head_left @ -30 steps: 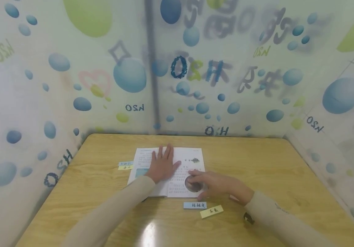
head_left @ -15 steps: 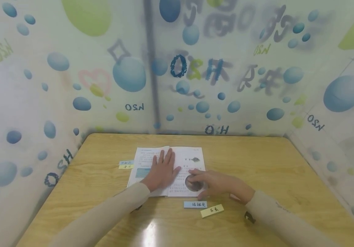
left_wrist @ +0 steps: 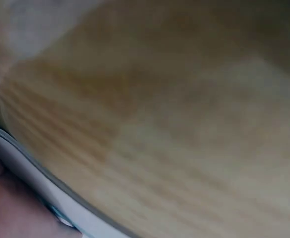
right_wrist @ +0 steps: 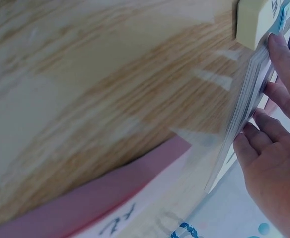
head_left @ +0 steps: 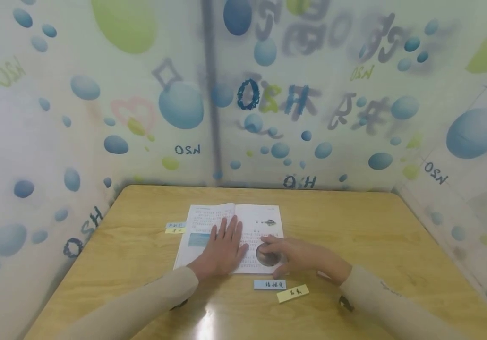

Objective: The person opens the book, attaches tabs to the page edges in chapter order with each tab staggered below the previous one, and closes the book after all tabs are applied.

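An open book (head_left: pixel 253 215) lies on the table, with printed text and a blue block on its left page. My left hand (head_left: pixel 222 250) rests palm down along the fold, its fingers straight. Over the lower right page, my right hand (head_left: pixel 303 256) touches the book with loosely bent fingers, beside a round dark picture (head_left: pixel 267 258). The right wrist view has this hand (right_wrist: pixel 276 163) at the book's page edge (right_wrist: pixel 239 111), the fingers slightly bent. Only part of the left hand (left_wrist: pixel 16 208) appears in the left wrist view.
A blue strip (head_left: pixel 269 284) and a yellow strip (head_left: pixel 293 293), both with handwriting, lie below the book. Another blue and yellow pair (head_left: pixel 175 228) sits at its left edge. A pink strip (right_wrist: pixel 130 196) lies near the right wrist. Patterned walls enclose the wooden table (head_left: pixel 345 212).
My left hand has slid down the book toward me, uncovering the top of the fold. The right hand has stayed in place on the page.
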The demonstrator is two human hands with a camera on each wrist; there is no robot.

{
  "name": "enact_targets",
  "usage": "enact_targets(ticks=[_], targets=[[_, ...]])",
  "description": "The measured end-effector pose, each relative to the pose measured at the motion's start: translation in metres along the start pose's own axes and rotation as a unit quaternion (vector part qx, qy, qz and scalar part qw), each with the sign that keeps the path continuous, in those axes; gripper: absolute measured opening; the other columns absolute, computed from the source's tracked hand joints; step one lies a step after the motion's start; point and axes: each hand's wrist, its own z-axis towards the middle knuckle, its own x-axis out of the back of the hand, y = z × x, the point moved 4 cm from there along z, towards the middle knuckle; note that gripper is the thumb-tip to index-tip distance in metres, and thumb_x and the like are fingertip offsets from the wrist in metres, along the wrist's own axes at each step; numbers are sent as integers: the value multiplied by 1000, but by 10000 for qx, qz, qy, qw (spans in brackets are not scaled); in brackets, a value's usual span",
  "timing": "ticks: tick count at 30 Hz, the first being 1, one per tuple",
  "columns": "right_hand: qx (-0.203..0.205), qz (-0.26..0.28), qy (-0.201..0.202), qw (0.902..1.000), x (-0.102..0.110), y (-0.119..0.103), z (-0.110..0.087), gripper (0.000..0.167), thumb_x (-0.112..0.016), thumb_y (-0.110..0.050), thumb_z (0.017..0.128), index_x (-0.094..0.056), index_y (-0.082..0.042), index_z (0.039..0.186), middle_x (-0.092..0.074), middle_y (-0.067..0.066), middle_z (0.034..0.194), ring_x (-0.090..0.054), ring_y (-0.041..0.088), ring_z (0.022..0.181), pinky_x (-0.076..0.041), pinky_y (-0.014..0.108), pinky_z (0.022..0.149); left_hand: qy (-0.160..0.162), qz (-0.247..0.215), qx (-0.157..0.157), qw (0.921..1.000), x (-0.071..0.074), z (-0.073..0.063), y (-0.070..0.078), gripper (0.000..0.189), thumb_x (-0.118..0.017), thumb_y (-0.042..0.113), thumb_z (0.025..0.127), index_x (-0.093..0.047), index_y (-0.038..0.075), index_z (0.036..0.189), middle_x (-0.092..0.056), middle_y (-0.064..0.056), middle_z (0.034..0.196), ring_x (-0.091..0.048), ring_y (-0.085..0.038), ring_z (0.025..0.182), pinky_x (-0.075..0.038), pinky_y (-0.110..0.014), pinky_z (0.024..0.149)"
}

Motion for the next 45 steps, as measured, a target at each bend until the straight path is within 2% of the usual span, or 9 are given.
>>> enact_targets(ticks=[5,12,19,22,26,29,36,41,45], targets=[[1,38,64,10000,-1,0,-2,69,-83,-31,84,-57,-12,145,-35,10,160,-31,30,146,-27,46,116,-4,108,-49,9999,-12,-4,-2,72,-19,49,109,-12,2,162,-1,-21,167,3,-45,150,-3,-63,117],[138,6,165,9998,-3,4,-3,70,-83,-30,84,-57,-11,145,-35,13,160,-31,32,146,-26,48,116,-206,-80,-213,9995,4,-19,12,68,-28,45,110,-19,3,162,-3,-22,167,1,-49,149,-5,-64,116],[137,135,146,9997,1,14,-10,66,-79,-38,88,-56,-17,146,-38,13,158,-35,32,144,-29,50,115,-421,19,-283,9987,8,-19,17,67,-28,44,110,-20,3,162,-4,-23,167,1,-49,149,-8,-65,116],[-21,80,329,9994,9,22,-23,59,-75,-38,92,-57,-15,144,-47,12,152,-44,32,139,-35,50,112,-415,47,-324,9986,10,-18,18,67,-29,45,110,-20,3,162,-5,-22,167,0,-50,149,-7,-65,116],[-161,-202,772,9967,25,34,-49,48,-73,-26,96,-60,-2,136,-61,16,136,-56,35,126,-43,52,105,-428,88,-270,9987,9,-18,17,69,-27,47,109,-18,3,162,-6,-20,167,1,-50,148,-6,-65,116],[-340,-142,965,9947,34,42,-68,42,-74,-19,95,-63,5,129,-66,18,125,-63,36,114,-50,53,97,-453,150,-167,9987,9,-20,14,70,-26,48,109,-17,4,162,-6,-19,167,1,-50,148,-5,-64,116],[-689,27,754,9948,30,59,-108,30,-76,-24,94,-70,0,111,-67,-1,100,-63,16,89,-56,37,78,-541,85,-100,9985,13,-23,11,70,-28,48,109,-17,4,162,-6,-19,167,2,-50,148,-5,-65,116],[-808,130,703,9942,26,52,-136,36,-82,-29,88,-70,-3,110,-62,-4,102,-61,17,90,-54,37,78,-543,20,-145,9984,16,-22,15,69,-29,47,109,-19,3,162,-7,-20,167,0,-51,148,-7,-66,115],[-1002,176,671,9926,21,48,-144,38,-86,-30,82,-68,-9,109,-60,-7,101,-59,15,90,-54,37,80,-599,182,-114,9980,16,-20,16,70,-28,49,109,-18,4,162,-7,-19,167,-1,-51,148,-8,-66,115]])
